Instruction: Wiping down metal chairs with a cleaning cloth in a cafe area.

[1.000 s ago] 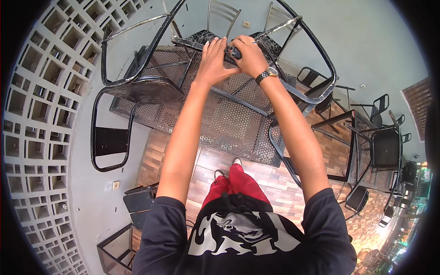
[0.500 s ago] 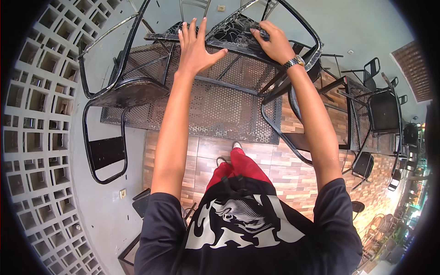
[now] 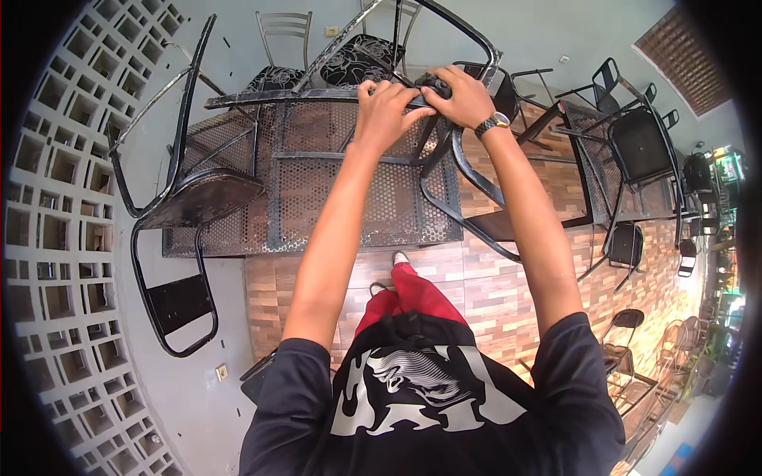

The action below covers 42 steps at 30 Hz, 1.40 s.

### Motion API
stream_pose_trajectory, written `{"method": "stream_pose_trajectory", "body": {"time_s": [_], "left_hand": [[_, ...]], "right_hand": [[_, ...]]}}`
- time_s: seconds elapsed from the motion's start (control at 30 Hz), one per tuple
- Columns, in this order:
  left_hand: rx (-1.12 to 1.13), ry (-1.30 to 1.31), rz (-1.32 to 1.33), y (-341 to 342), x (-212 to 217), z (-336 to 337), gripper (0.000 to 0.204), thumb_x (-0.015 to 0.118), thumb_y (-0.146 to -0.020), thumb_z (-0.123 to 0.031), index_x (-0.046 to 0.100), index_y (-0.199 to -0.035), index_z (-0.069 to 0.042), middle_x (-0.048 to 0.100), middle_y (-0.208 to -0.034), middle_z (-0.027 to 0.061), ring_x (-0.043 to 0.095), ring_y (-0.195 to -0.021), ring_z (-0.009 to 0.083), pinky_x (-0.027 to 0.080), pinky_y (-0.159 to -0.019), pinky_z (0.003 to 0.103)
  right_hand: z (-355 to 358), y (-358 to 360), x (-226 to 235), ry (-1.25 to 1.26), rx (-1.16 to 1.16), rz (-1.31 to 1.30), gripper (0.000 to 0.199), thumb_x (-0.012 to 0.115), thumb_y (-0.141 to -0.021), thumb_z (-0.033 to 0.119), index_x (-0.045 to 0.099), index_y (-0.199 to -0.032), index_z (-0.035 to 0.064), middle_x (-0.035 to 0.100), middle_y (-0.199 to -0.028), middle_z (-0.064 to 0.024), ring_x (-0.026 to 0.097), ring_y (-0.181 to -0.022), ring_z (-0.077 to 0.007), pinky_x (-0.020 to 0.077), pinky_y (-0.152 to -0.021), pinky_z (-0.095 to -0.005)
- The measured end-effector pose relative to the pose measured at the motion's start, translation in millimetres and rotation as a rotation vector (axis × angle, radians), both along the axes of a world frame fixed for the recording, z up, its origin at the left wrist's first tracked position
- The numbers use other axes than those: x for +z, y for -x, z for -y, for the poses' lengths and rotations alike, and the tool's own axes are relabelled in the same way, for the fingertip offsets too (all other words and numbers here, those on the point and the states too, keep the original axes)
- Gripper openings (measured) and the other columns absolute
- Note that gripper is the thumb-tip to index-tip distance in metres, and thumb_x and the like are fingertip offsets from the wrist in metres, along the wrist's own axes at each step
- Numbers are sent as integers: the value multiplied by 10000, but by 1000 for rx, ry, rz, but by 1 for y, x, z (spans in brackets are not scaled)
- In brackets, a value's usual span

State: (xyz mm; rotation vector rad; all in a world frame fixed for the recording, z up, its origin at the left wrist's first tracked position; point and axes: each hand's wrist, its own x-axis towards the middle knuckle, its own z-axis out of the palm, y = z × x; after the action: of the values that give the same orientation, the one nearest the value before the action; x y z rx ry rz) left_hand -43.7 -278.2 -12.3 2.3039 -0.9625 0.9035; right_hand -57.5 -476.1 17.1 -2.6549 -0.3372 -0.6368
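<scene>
An upturned black metal chair (image 3: pixel 317 59) lies on a mesh-topped metal table (image 3: pixel 349 206), its worn frame bar (image 3: pixel 266 97) running crosswise in front of me. My left hand (image 3: pixel 385 115) curls its fingers over that bar, thumb stretched toward the right hand. Close beside it, my right hand (image 3: pixel 462 97) presses a dark crumpled cloth (image 3: pixel 432 84) against the bar near the frame's bend. Its fingers partly hide the cloth. A watch sits on my right wrist.
Another black chair (image 3: pixel 178 305) hangs off the table's left end, by a wall of pierced blocks (image 3: pixel 63 238). Two chairs with patterned seats (image 3: pixel 361 59) stand behind the table. More chairs and a second mesh table (image 3: pixel 583 131) are to the right, over wood-patterned tile floor (image 3: pixel 508 278).
My left hand has moved right along the bar, from spread fingers to a curled grip beside the right hand. The view has shifted, so the furniture appears slightly farther left.
</scene>
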Motion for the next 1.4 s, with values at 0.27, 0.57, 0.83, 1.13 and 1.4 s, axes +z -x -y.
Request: {"method": "stream_pose_trajectory", "body": {"time_s": [0.27,0.57,0.83,1.13,1.4], "left_hand": [[-90,-61,-164,-17,7,-33,469,791,-787,-503,757,-1017,-96,710,-949,18,616,-945,187,323,-984,410],[-204,-4,-370,-50,21,-60,261,673,-780,-304,784,-906,-103,755,-927,30,629,-932,183,324,-1010,374],[31,44,-174,-35,10,-48,176,689,-828,-263,770,-844,-107,708,-944,39,600,-1051,223,322,-1064,423],[225,144,-129,2,-1,28,271,615,-853,-145,702,-1096,-62,584,-1260,165,418,-1344,409,241,-1176,600],[553,145,-194,23,-16,37,316,500,-946,-132,636,-1222,-62,479,-1416,220,294,-1439,468,186,-1198,600]], "right_hand": [[-31,-3,-7,-27,-97,-15,427,659,-883,466,675,-1141,127,667,-1065,-146,678,-949,-396,559,-827,-483],[-54,-7,-1,-417,39,207,307,742,-840,257,679,-1076,71,665,-1059,-129,670,-920,-368,540,-821,-457],[-3,24,9,-393,99,333,318,757,-816,204,699,-1092,56,638,-992,-137,656,-907,-323,528,-816,-391],[6,11,9,-125,318,172,322,829,-772,243,600,-833,24,589,-1095,-119,637,-902,-341,521,-743,-431],[27,9,-7,-99,401,232,590,838,-695,136,629,-1246,124,607,-1232,-107,556,-1202,-335,450,-1032,-457]]}}
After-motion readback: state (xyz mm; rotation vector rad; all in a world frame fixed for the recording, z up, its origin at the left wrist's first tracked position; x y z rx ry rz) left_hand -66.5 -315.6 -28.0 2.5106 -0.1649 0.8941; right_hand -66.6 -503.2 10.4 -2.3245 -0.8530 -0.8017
